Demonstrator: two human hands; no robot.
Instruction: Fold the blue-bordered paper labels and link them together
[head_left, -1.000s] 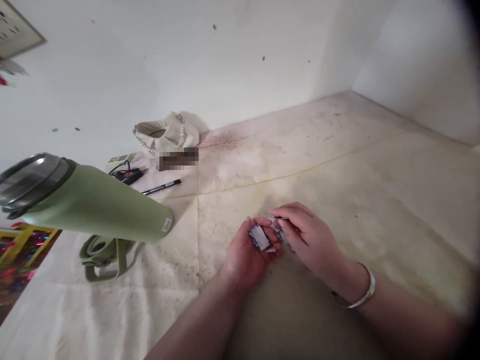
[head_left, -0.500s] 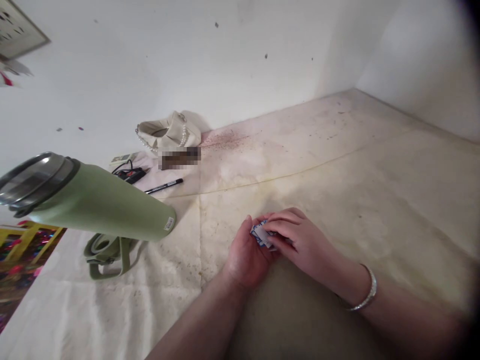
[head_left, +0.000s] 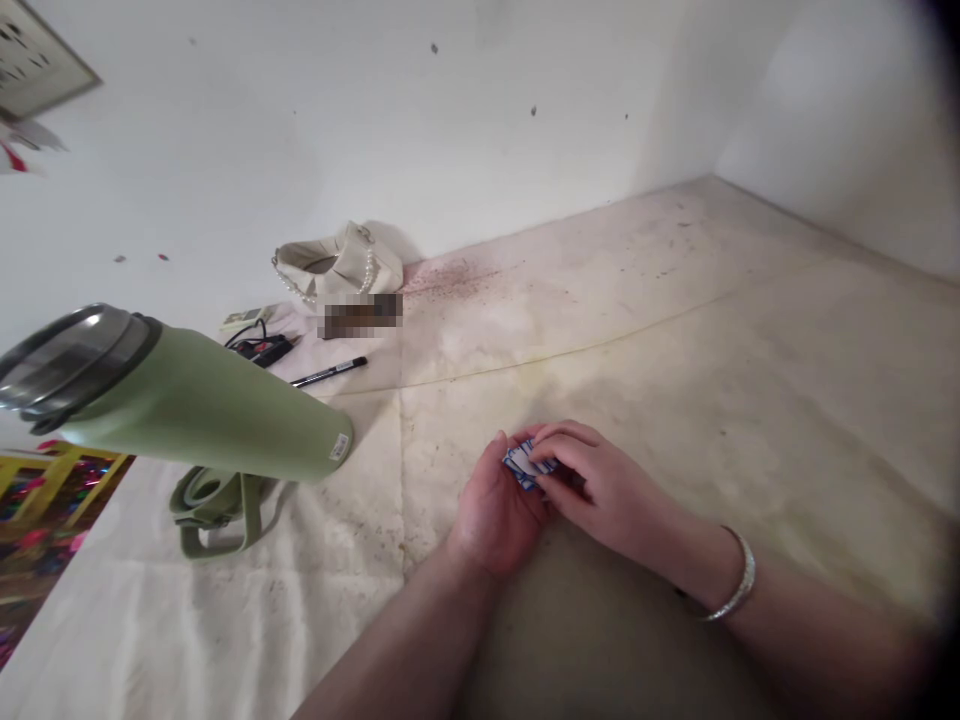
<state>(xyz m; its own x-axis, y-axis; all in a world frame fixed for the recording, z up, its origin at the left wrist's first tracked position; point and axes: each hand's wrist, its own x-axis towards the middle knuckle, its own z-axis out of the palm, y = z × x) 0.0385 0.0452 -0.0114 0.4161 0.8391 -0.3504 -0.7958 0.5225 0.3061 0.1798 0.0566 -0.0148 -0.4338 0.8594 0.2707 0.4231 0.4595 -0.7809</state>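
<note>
Small blue-and-white cards [head_left: 525,459] lie stacked in my left hand [head_left: 496,515], which is cupped with its palm up and its fingers curled behind them. From the right, my right hand [head_left: 600,485] reaches over with thumb and fingers pinched on the cards' near side. Its fingers cover part of the stack, and the print is too small to read. A silvery bracelet [head_left: 742,580] circles the right wrist. Both hands are above the cloth-covered table.
To the left stands a green tumbler [head_left: 225,405], its green handled lid [head_left: 217,510] beside it. Farther back are a black pen [head_left: 330,372], black cable items [head_left: 262,348], a blurred-out brown object [head_left: 360,316] and a cream bag [head_left: 341,262] near the wall [head_left: 480,120].
My right fingers have shifted slightly on the cards and curled more, so the blue edges show differently. My left hand stays almost in place.
</note>
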